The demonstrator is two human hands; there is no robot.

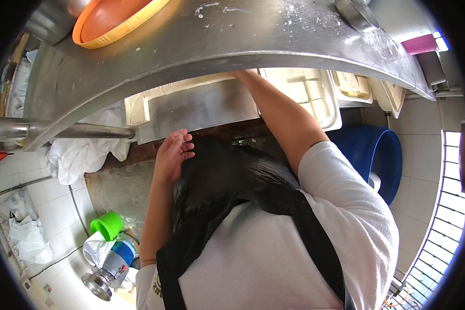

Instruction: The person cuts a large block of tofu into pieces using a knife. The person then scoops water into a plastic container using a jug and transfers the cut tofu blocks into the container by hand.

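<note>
Beneath the front edge of the steel table [191,54], my right hand [246,73] reaches in among pale trays; its fingers are hidden by the tabletop. The steel sheet or shelf [201,106] lies just below and left of it. A cream tray [331,106] is to the right of my right forearm. My left hand [175,148] is raised in front of the black apron [227,175], fingers loosely bent and apart, with nothing in it.
An orange basin [108,23] and a metal pan [357,15] stand on the table. Right of me is a blue barrel [385,160]. White cloth or bags [82,150] hang at left, above a green bucket [107,225] and a metal appliance [113,268].
</note>
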